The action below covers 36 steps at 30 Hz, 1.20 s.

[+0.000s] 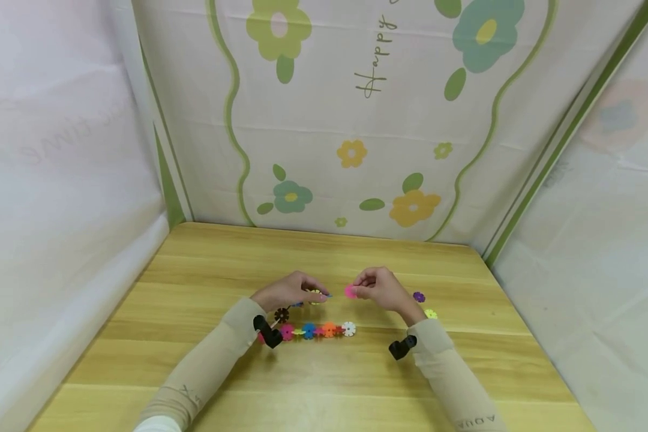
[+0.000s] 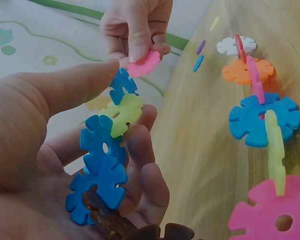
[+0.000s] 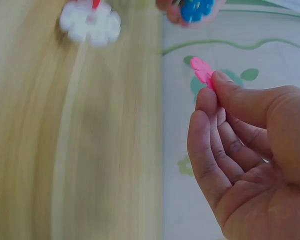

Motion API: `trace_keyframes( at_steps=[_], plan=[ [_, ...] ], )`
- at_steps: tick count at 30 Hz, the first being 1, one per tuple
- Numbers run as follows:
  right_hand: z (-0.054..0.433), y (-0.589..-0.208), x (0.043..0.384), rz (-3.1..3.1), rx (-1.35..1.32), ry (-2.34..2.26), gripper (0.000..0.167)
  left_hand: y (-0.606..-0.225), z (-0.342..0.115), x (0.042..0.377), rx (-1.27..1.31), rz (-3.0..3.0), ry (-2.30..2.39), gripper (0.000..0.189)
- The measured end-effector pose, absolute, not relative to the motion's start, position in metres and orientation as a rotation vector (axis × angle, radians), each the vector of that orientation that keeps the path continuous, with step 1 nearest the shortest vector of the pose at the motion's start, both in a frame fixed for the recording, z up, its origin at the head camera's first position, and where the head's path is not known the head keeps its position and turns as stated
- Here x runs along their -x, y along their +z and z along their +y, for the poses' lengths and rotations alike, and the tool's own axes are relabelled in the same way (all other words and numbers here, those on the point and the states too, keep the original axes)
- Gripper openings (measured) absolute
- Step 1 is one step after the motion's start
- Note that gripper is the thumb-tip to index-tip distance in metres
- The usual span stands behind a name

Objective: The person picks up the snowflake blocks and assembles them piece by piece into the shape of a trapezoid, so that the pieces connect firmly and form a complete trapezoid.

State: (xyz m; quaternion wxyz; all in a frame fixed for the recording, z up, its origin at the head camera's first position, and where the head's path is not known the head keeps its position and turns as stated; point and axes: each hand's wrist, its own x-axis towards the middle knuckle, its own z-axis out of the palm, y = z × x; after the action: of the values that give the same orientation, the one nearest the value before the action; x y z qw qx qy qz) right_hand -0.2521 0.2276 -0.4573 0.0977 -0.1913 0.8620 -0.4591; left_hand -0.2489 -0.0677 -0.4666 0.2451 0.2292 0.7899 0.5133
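Note:
My left hand (image 1: 288, 291) pinches a blue notched plastic disc (image 2: 122, 86) at the free end of a chain of interlocked discs. Behind it, a yellow-green disc (image 2: 126, 116), more blue discs (image 2: 97, 142) and a brown disc (image 1: 282, 315) run back along the palm. The chain's other stretch lies on the table, with pink, blue (image 1: 309, 330) and orange discs (image 1: 329, 330) and a white disc (image 1: 348, 329) at its end. Between thumb and index finger, my right hand (image 1: 380, 289) grips a loose pink disc (image 3: 202, 71). A small gap separates it from the blue end disc.
Loose purple (image 1: 419, 297) and yellow discs (image 1: 431, 314) lie beside the right wrist; a loose blue disc (image 2: 198, 63) shows near them in the left wrist view. Flower-printed cloth (image 1: 313, 120) hangs behind the wooden table (image 1: 324, 390) and on both sides.

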Motion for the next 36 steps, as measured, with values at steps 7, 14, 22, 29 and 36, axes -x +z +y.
trace_keyframes(
  at_steps=[7,14,22,29,36],
  plan=[
    [0.215,-0.459,0.242,2.481,0.570,-1.489,0.014,-0.466,-0.067,0.249,-0.666,2.154,1.401,0.037],
    [0.203,-0.459,0.238,2.467,0.585,-1.493,0.012,-0.465,-0.067,0.249,-0.676,2.154,1.406,0.031],
    [0.199,-0.463,0.240,2.474,0.646,-1.473,0.011,-0.468,-0.067,0.250,-0.662,2.166,1.426,0.026],
    [0.188,-0.462,0.240,2.520,0.619,-1.500,0.005,-0.468,-0.065,0.247,-0.625,2.236,1.450,0.020],
    [0.179,-0.459,0.240,2.581,0.616,-1.464,0.005,-0.465,-0.063,0.243,-0.675,2.281,1.458,0.020]
  ],
)
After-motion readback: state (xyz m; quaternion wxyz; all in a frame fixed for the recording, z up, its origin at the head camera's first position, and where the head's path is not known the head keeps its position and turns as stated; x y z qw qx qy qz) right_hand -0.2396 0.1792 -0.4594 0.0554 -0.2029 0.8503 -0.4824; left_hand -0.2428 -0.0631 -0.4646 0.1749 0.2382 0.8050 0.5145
